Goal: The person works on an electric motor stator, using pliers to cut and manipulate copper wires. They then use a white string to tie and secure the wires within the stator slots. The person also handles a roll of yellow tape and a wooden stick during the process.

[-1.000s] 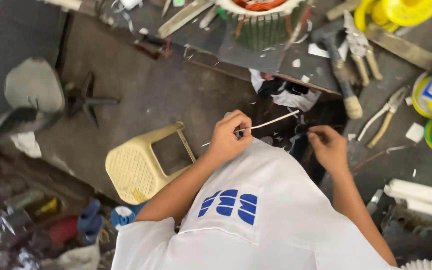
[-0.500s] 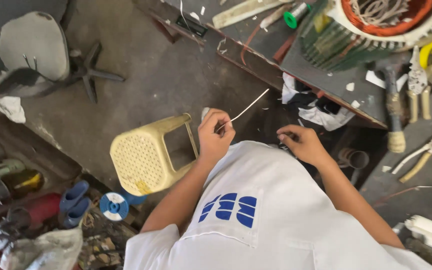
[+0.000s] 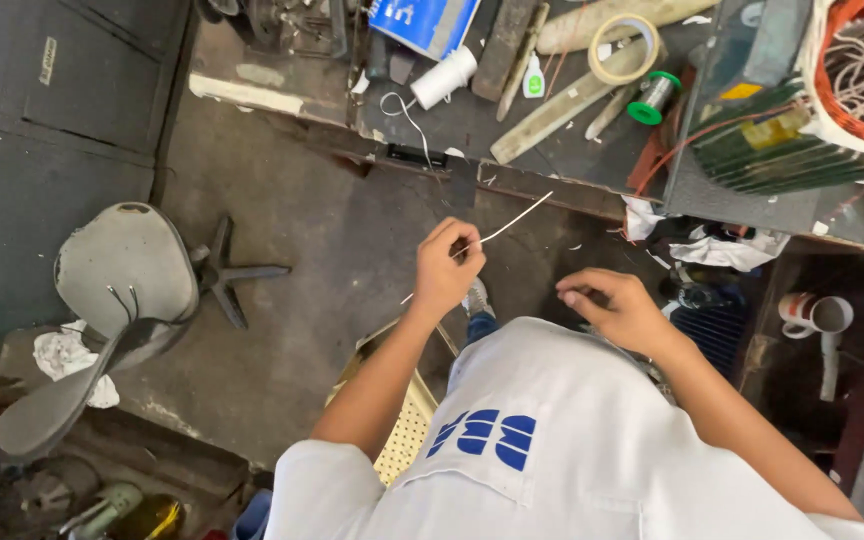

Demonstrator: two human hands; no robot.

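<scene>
Fingers of the left hand pinch one thin white sleeve tube that slants toward the far workbench. Just right of it, the right hand curls loosely closed; whether it holds anything cannot be told. One yellow plastic stool stands below, one fallen chair far left.

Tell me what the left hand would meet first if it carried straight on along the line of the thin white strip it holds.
Probably the workbench edge. The left hand pinches a thin white strip that points up and right toward that edge, with only bare floor in between. Depth is unclear from this one overhead view.
</scene>
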